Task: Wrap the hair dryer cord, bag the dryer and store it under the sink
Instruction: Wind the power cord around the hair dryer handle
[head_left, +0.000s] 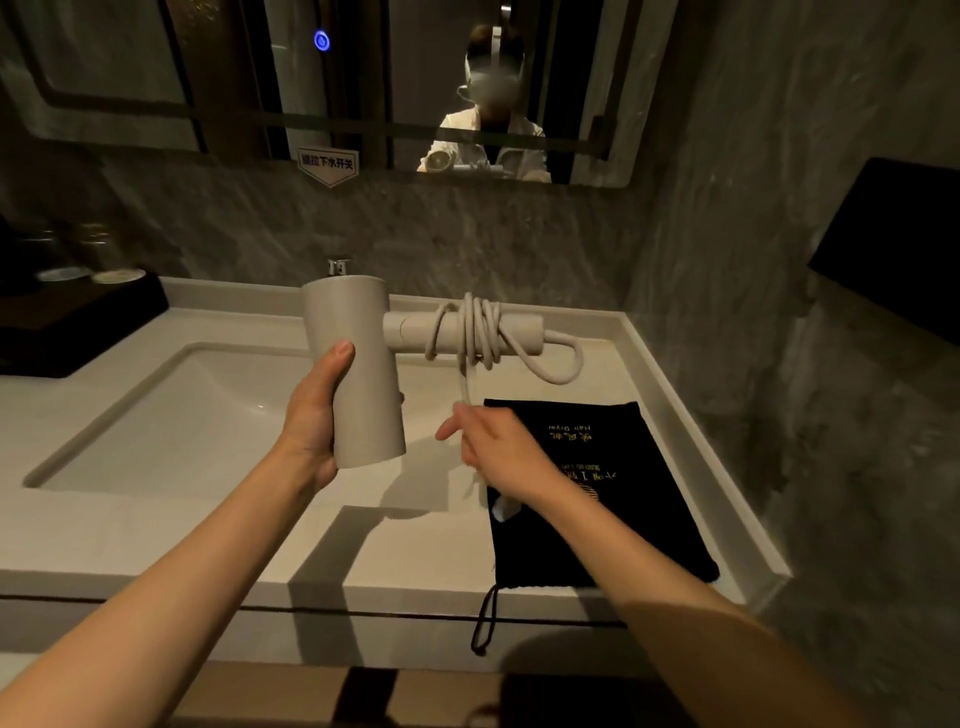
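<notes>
Loosely wound cord (480, 332) may unravel; my left hand (317, 415) clamps the hair dryer (358, 364), right hand (493, 441) pinches the cord's tail.

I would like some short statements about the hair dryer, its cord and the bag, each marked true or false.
1. The left hand holds the hair dryer by its barrel. True.
2. The cord is wound several times around the dryer's handle. True.
3. The dryer is already inside the black bag. False: the bag lies flat on the counter, right of the sink basin, and the dryer is held above the counter.
4. The right hand rests empty on the counter. False: it holds the loose end of the cord.
5. The bag's drawstring hangs over the counter's front edge. True.
</notes>
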